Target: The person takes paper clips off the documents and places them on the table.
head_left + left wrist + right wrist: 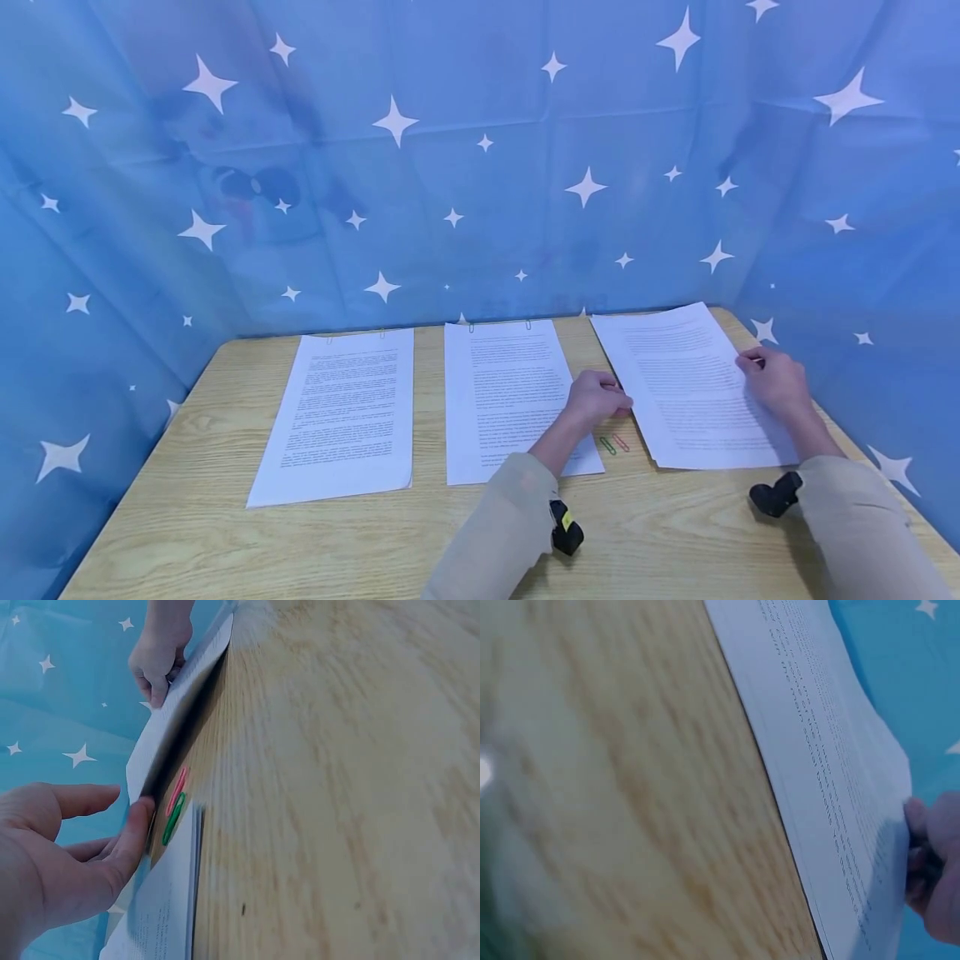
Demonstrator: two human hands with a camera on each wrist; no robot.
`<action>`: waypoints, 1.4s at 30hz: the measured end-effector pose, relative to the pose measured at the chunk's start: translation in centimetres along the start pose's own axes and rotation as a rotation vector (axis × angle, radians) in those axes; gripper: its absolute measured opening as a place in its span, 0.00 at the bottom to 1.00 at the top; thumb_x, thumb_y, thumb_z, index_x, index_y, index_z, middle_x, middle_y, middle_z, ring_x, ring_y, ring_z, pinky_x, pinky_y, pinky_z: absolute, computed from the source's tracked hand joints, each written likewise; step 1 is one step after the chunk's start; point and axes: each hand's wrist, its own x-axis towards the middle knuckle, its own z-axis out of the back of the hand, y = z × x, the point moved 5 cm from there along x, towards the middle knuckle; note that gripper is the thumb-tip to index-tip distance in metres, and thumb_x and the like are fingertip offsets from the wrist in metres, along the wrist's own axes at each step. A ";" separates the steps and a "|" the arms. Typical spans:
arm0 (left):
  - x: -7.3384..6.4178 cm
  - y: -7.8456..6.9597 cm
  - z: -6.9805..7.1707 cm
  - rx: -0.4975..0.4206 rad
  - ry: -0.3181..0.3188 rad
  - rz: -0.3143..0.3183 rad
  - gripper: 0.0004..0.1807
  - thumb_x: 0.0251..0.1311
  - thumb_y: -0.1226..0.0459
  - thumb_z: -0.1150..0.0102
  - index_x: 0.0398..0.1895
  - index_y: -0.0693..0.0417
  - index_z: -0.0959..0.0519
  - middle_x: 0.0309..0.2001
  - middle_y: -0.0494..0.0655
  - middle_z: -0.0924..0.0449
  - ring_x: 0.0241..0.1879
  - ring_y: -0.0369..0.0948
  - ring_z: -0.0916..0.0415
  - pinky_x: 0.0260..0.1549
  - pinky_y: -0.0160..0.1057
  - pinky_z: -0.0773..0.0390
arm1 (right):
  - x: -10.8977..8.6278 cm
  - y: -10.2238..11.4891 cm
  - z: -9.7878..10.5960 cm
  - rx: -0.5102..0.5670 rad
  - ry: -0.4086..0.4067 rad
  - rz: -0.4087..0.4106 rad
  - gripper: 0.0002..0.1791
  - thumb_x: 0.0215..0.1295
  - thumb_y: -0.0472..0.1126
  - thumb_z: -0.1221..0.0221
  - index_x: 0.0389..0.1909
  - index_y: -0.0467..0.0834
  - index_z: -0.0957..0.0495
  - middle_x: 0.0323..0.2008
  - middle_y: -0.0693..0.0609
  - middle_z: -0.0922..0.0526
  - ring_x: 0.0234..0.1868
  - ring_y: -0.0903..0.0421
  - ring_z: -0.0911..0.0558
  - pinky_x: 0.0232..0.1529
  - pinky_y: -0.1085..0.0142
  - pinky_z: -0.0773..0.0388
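Note:
At the right of the table lies a stack of printed paper [678, 387], its edge raised off the wood in the left wrist view. My right hand [780, 385] pinches its right edge between thumb and fingers. At the opposite edge is my left hand [597, 397], a fingertip touching the paper's side while the thumb stands apart from it in the left wrist view. Just below that hand, a green paper clip [607, 446] and a pink paper clip [621, 442] lie side by side on the table.
A middle paper stack [510, 400] lies partly under my left forearm, with two paper clips on its top edge. Further left is another printed stack [345, 417], also clipped along the top. The wooden table [187, 517] backs onto a blue star-patterned curtain [480, 192].

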 end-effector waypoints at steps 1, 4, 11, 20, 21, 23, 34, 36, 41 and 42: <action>-0.1 0.0 0.1 0.004 0.002 -0.002 0.23 0.56 0.76 0.32 0.57 0.69 0.22 0.34 0.49 0.15 0.37 0.48 0.14 0.45 0.41 0.19 | 0.1 -0.1 0.0 0.001 -0.003 -0.001 0.23 0.81 0.43 0.56 0.59 0.26 0.29 0.54 0.25 0.27 0.56 0.26 0.32 0.50 0.37 0.35; -0.3 -0.2 0.3 0.028 0.005 -0.006 0.23 0.57 0.75 0.31 0.57 0.68 0.22 0.33 0.46 0.16 0.36 0.46 0.15 0.46 0.41 0.20 | 0.2 -0.2 0.1 0.000 -0.016 -0.001 0.23 0.81 0.44 0.56 0.59 0.27 0.28 0.53 0.25 0.26 0.56 0.25 0.32 0.50 0.37 0.35; -1.2 -1.0 1.2 0.088 0.000 -0.017 0.21 0.59 0.69 0.31 0.57 0.61 0.21 0.36 0.42 0.19 0.34 0.38 0.20 0.41 0.40 0.20 | -0.2 0.2 0.3 0.008 -0.050 0.004 0.24 0.79 0.44 0.56 0.57 0.25 0.28 0.53 0.25 0.25 0.54 0.26 0.30 0.51 0.38 0.34; -1.9 -1.1 2.7 0.030 0.010 -0.071 0.17 0.59 0.73 0.36 0.53 0.63 0.19 0.34 0.44 0.20 0.34 0.40 0.20 0.40 0.41 0.18 | -0.3 1.6 0.3 0.017 -0.097 0.066 0.22 0.78 0.42 0.53 0.56 0.26 0.27 0.49 0.27 0.23 0.47 0.32 0.25 0.38 0.55 0.34; -2.0 -1.1 3.0 0.045 0.013 -0.075 0.17 0.59 0.73 0.36 0.53 0.63 0.19 0.34 0.44 0.21 0.33 0.39 0.21 0.40 0.41 0.18 | -0.3 1.8 0.2 0.021 -0.096 0.073 0.22 0.78 0.43 0.53 0.56 0.26 0.27 0.49 0.27 0.24 0.48 0.32 0.25 0.37 0.56 0.34; -2.2 -1.0 3.4 0.072 0.015 -0.077 0.17 0.58 0.73 0.37 0.53 0.62 0.18 0.35 0.43 0.21 0.33 0.38 0.22 0.40 0.40 0.19 | -0.3 2.3 0.0 0.036 -0.100 0.100 0.21 0.78 0.42 0.53 0.56 0.26 0.27 0.50 0.26 0.24 0.49 0.32 0.26 0.38 0.55 0.34; -3.2 -0.6 5.7 0.086 0.078 -0.129 0.17 0.62 0.70 0.39 0.54 0.62 0.19 0.37 0.43 0.20 0.37 0.41 0.20 0.37 0.37 0.20 | -1.1 5.6 -1.5 0.102 -0.072 0.217 0.18 0.76 0.39 0.50 0.54 0.27 0.25 0.48 0.26 0.21 0.47 0.33 0.22 0.38 0.58 0.31; -3.4 -0.6 6.2 0.114 0.072 -0.140 0.17 0.62 0.69 0.39 0.55 0.61 0.19 0.37 0.42 0.20 0.36 0.40 0.21 0.37 0.37 0.20 | -1.3 6.3 -1.7 0.108 -0.062 0.231 0.18 0.76 0.39 0.49 0.54 0.27 0.25 0.48 0.27 0.20 0.47 0.32 0.21 0.39 0.58 0.31; -4.0 -0.7 8.1 0.192 0.048 -0.177 0.17 0.63 0.67 0.39 0.55 0.61 0.19 0.39 0.43 0.20 0.35 0.36 0.22 0.36 0.35 0.21 | -1.8 8.3 -2.3 0.145 -0.040 0.264 0.17 0.75 0.38 0.47 0.54 0.28 0.24 0.48 0.27 0.20 0.47 0.33 0.20 0.37 0.66 0.29; -4.1 -0.7 8.5 0.202 0.045 -0.182 0.17 0.63 0.67 0.39 0.55 0.61 0.19 0.40 0.43 0.19 0.36 0.36 0.22 0.36 0.35 0.21 | -1.9 8.7 -2.4 0.153 -0.035 0.269 0.16 0.75 0.38 0.47 0.53 0.28 0.24 0.48 0.28 0.19 0.46 0.34 0.19 0.36 0.69 0.29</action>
